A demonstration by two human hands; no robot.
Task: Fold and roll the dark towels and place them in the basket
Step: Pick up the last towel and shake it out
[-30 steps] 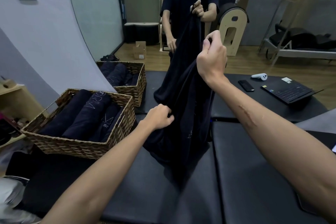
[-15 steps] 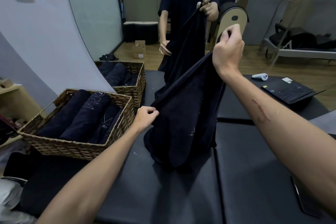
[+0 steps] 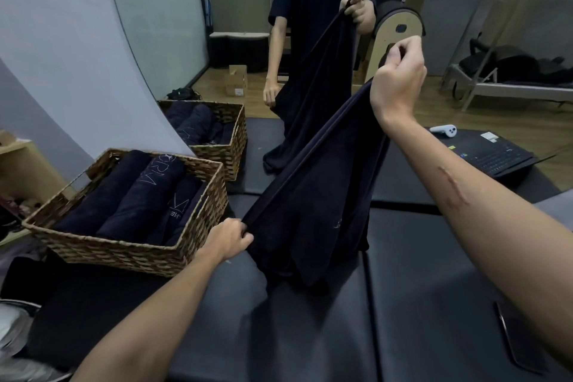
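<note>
Left hand at 7 o'clock pinches the low corner of the dark towel. Right hand up at 1 o'clock, fingers curled on the top corner. Towel edge stretched taut btwn them on a diagonal; rest hangs, bottom bunched on the black padded table at centre. Wicker basket at 9 o'clock, just beside left hand, w/ rolled dark towels packed side by side. Mirror at 12 o'clock shows the same pose. Laptop at 3 o'clock.
</note>
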